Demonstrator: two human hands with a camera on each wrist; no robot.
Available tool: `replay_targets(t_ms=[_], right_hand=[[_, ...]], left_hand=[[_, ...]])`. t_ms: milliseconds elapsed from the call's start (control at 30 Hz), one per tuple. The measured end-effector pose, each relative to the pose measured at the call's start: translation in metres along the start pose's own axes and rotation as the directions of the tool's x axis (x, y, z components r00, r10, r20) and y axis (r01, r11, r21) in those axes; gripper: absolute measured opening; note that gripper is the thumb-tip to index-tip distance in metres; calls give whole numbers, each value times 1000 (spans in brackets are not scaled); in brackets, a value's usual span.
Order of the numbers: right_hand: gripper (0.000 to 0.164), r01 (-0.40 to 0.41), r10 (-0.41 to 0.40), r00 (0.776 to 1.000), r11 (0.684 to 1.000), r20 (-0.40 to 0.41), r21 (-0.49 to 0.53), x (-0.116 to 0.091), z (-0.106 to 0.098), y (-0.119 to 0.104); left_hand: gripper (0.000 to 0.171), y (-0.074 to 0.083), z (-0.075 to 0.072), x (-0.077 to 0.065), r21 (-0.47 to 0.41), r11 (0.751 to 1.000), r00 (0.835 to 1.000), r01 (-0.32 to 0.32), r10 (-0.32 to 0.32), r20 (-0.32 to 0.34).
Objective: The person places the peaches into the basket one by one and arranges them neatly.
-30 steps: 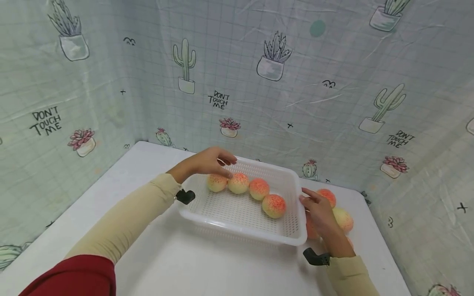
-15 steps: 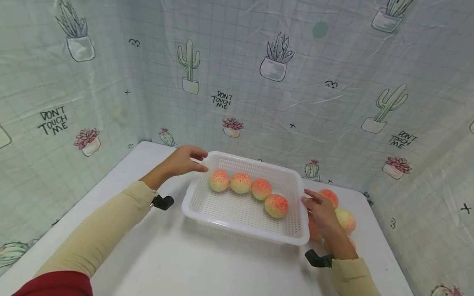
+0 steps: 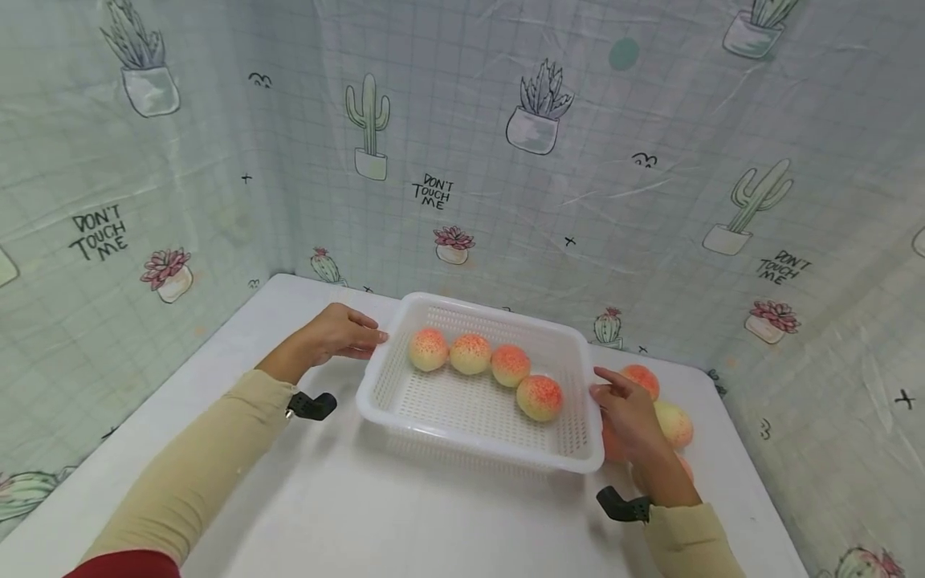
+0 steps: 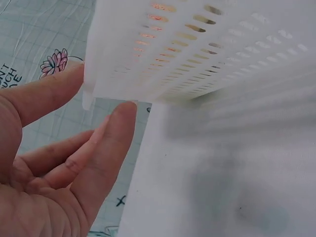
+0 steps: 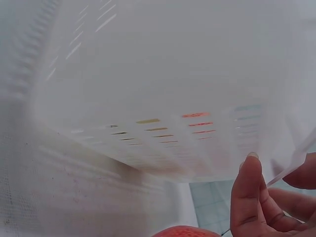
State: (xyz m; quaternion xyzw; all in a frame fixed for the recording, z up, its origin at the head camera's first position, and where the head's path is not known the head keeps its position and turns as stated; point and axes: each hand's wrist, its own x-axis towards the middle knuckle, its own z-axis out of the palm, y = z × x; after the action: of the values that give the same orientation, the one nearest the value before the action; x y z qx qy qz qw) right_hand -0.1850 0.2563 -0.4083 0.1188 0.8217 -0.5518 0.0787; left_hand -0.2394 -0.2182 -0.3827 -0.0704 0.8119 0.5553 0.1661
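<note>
A white perforated plastic basket point(image 3: 462, 437) stands on the white table, with several peaches point(image 3: 470, 354) lying along its back and right part. They are yellow, speckled orange-red. At the basket's left rim, my left hand point(image 3: 336, 335) pinches the edge. The left wrist view shows the thumb point(image 4: 54, 91) at the rim and another finger point(image 4: 121, 123) against the wall below it. My right hand point(image 3: 627, 411) grips the right rim between thumb and fingers point(image 5: 247, 197), as the right wrist view shows. Whether the basket's base touches the table I cannot tell.
More peaches point(image 3: 674, 424) lie on the table right of the basket, partly hidden behind the right hand and forearm. The white table point(image 3: 433, 530) meets a cloth point(image 3: 462, 144) printed with cacti at its back and sides.
From over the leftmost peaches, my left hand has moved left out of the basket, then down to its left rim. My right hand has stayed on the right rim.
</note>
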Motion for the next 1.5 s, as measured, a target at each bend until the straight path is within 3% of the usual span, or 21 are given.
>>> replay_targets(t_ms=[233,400,733,1133,1500], right_hand=[[59,12,-13,1000,996,-9,-84,0,-1,-5],[60,11,-15,999,991,-29,-131,-1,-3,-10],[58,136,-143,989,978,-34,-156,-11,-28,-9],[65,52,-76,992,975,-103,-214,-28,-59,7],[65,-26,-50,972,948,-229,-316,-42,-73,35]], left_hand=[[54,-7,4,7,-40,999,999,-2,4,39],[50,-11,7,11,-122,992,997,26,-17,74],[38,-12,9,13,-225,973,993,57,-33,111],[40,-14,8,20,-277,957,989,85,-47,143],[43,-17,14,18,-310,946,988,92,-48,148]])
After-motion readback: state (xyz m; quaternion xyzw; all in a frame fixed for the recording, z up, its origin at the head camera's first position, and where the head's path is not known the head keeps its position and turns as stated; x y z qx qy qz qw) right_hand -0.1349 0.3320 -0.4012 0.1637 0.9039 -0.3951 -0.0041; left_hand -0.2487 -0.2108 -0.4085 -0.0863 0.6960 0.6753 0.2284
